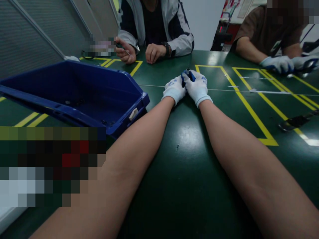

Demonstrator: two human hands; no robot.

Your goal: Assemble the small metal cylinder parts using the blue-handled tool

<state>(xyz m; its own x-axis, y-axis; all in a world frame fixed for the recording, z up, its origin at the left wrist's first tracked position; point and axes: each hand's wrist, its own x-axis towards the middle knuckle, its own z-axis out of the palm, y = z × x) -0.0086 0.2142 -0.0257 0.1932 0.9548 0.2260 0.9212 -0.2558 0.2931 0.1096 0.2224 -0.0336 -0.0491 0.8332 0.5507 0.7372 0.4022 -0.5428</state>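
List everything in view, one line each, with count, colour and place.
Table: one, green, across the view
Bin: one, blue, left on the table
Small pieces: several, dark, inside the bin
Label: one, whitish, bin's right end
Tape lines: many, yellow, on the table
Long object: one, dark, right edge
Speck: one, dark, mid-table
Panel: one, grey, upper left
Person opposite: one, grey jacket, top centre
Second person: one, brown top, upper right
Small item: one, metallic-looking, centre, identity unclear
Forearms: two, bare, lower half
Left hand: one, white glove, centre
Right hand: one, white glove, centre

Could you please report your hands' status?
Right hand holding small part; left hand close beside it, grip unclear; blue bin at left, apart from hands.
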